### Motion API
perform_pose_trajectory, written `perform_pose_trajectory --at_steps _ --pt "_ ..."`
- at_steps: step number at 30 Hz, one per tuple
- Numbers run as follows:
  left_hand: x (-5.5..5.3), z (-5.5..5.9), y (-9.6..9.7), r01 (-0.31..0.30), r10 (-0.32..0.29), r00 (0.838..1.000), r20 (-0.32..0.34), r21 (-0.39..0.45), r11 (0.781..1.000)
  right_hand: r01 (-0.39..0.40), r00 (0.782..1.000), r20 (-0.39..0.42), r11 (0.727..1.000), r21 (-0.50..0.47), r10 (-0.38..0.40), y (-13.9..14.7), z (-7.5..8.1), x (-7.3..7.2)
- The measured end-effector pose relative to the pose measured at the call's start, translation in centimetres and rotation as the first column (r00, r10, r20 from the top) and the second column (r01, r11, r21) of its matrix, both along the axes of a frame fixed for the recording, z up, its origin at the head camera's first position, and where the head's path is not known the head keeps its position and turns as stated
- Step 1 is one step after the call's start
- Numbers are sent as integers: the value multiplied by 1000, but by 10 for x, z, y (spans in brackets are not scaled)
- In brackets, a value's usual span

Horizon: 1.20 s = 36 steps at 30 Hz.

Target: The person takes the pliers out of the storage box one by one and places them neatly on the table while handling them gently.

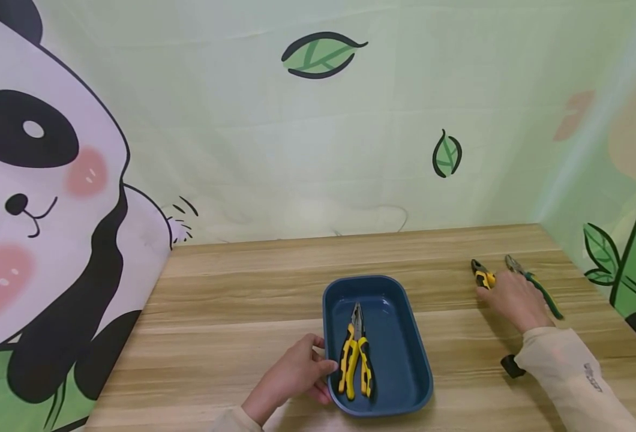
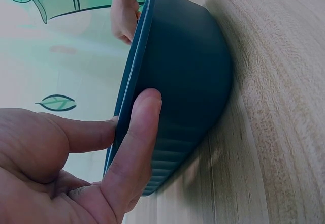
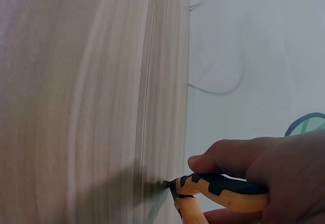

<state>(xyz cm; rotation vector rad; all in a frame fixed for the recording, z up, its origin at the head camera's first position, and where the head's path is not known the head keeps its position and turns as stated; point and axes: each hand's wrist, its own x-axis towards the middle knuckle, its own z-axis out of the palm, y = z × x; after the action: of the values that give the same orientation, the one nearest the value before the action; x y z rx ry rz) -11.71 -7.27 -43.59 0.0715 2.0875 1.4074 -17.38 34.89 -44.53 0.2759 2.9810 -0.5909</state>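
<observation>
My left hand (image 1: 299,369) pinches the left rim of a dark blue tray (image 1: 404,336). In the left wrist view the thumb and fingers of this hand (image 2: 122,158) are on either side of the tray wall (image 2: 177,56). Yellow-and-black long-nose pliers (image 1: 352,360) lie in the tray, with handles overlapping; I cannot tell whether it is one pair or two. At the right, my right hand (image 1: 518,300) holds another pair of yellow-and-black pliers (image 1: 480,276) by the handles (image 3: 228,193). Beside that hand lie green-handled pliers (image 1: 545,294), partly hidden by it.
The wooden tabletop (image 1: 231,300) ends at a pale green printed cloth (image 1: 242,150) at the back. A panda print (image 1: 53,210) covers the cloth on the left. A small black object (image 1: 512,366) shows by the right sleeve.
</observation>
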Motion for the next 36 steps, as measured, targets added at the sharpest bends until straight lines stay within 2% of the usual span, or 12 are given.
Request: perform_pose_trajectory --at_steps 36 --pt "-1 -1 0 7 -7 1000 3 -8 1000 9 999 40 1000 -27 -8 4 0 -2"
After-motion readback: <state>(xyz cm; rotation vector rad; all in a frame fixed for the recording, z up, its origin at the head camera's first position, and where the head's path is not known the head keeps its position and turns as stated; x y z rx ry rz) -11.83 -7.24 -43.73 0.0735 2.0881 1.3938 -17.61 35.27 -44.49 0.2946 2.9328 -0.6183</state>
